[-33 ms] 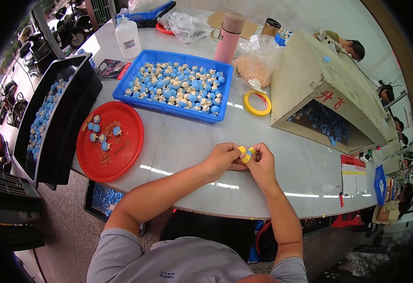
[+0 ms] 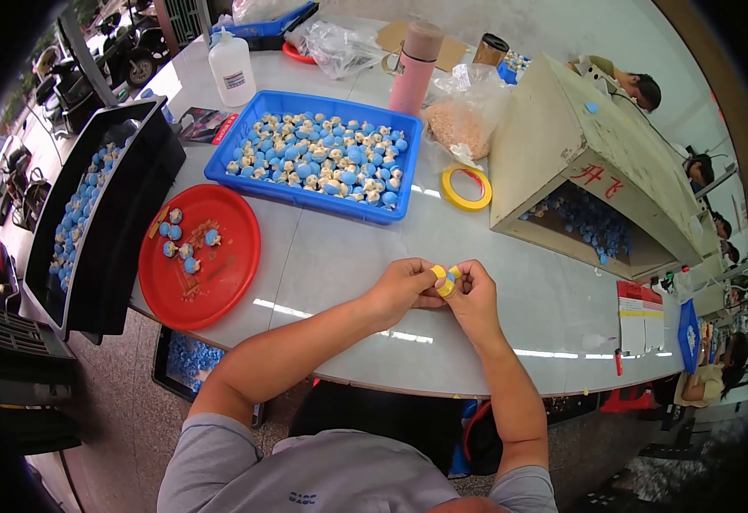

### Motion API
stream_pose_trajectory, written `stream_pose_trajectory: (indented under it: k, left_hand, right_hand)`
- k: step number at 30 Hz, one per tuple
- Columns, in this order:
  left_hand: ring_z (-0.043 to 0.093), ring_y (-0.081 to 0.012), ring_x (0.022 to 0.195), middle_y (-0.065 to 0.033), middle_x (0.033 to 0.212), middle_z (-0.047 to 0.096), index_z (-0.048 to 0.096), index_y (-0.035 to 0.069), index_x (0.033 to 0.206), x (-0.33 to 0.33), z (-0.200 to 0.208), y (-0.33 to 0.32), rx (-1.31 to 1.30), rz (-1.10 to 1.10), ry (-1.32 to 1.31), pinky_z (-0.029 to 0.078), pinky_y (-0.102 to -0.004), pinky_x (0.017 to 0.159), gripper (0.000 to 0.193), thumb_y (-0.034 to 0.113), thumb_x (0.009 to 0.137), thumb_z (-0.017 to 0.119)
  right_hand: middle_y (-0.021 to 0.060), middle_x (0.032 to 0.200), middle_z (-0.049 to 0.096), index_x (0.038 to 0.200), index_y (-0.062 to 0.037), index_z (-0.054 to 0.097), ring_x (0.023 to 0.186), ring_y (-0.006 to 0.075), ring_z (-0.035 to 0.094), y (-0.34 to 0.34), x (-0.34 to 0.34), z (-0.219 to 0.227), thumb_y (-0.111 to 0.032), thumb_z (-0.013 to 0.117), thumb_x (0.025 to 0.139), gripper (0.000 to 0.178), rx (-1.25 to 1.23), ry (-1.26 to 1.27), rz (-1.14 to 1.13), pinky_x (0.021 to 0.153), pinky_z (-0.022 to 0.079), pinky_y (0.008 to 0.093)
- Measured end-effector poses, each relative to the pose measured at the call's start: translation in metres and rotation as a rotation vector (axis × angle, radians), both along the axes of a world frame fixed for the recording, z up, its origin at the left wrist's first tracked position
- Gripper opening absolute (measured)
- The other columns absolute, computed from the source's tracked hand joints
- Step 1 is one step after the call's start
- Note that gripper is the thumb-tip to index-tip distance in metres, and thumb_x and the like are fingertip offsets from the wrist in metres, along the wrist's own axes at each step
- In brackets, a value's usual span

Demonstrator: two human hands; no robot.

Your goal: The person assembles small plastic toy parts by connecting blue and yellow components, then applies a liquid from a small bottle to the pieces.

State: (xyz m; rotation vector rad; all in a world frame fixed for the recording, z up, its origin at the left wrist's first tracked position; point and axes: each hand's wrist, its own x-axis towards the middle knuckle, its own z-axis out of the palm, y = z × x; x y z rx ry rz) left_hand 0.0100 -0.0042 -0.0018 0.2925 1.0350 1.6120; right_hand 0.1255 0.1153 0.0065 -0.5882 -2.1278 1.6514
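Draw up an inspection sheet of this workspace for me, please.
Surface: pale glossy table with light reflections.
Work items: small blue piece, held; blue tray of blue-and-cream pieces; red round tray with similar pieces and crumbs.
Clutter: pink flask, white bottle, yellow tape roll, plastic bag of pinkish bits.
Hands: left hand and right hand pinch the small blue piece; yellow wraps on some fingertips.
Cables: nothing seen near the hands.
Surroundings: black bin of blue pieces at left; open-fronted cabinet at right; other people beyond.

Light-blue piece [image 2: 452,276]; yellow finger wraps [image 2: 446,288]; blue tray [image 2: 306,197]; red plate [image 2: 230,278]; blue-and-cream pieces [image 2: 316,158]; black bin [image 2: 117,248]; grey shirt [image 2: 348,466]
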Motion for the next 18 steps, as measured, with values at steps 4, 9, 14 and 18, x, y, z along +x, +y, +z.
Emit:
stream_pose_trajectory:
  k: [4,9,14,18]
  left_hand:
    - [0.066,-0.0199,0.092,-0.0123,0.104,0.062,0.054,-0.003,0.109,0.0,0.001,0.002,0.012,0.03,-0.013,0.055,-0.032,0.086,0.026,0.02,0.097,0.057]
    - [0.066,-0.0191,0.091,-0.0125,0.102,0.063,0.054,-0.002,0.107,0.008,0.005,0.002,-0.014,0.075,0.099,0.056,-0.0303,0.082,0.024,0.019,0.097,0.059]
    - [0.066,-0.0173,0.089,-0.0114,0.101,0.065,0.055,-0.002,0.105,0.011,0.0,0.002,-0.003,0.103,0.118,0.056,-0.0298,0.081,0.022,0.018,0.096,0.06]
    - [0.066,-0.0161,0.088,-0.0101,0.097,0.066,0.056,-0.001,0.102,0.015,-0.003,0.005,0.003,0.131,0.156,0.056,-0.0293,0.081,0.02,0.018,0.096,0.061]
  right_hand:
    - [-0.0046,0.069,0.048,0.084,-0.0034,0.053,0.064,0.0033,0.039,-0.001,-0.003,-0.005,-0.022,0.062,0.096,0.024,-0.156,0.098,-0.05,0.056,0.037,0.0215]
    - [-0.0035,0.067,0.047,0.076,-0.0041,0.05,0.065,0.0045,0.039,-0.003,-0.003,-0.002,-0.021,0.056,0.098,0.028,-0.071,-0.014,-0.087,0.056,0.035,0.0226]
    - [-0.0034,0.068,0.045,0.076,-0.0048,0.046,0.066,0.0051,0.038,-0.01,-0.005,-0.007,-0.018,0.053,0.099,0.028,-0.115,0.039,-0.114,0.057,0.035,0.0232]
    - [-0.0038,0.076,0.045,0.078,-0.0078,0.041,0.071,0.0042,0.037,-0.016,-0.003,-0.01,-0.012,0.046,0.099,0.022,-0.151,0.096,-0.131,0.061,0.036,0.0226]
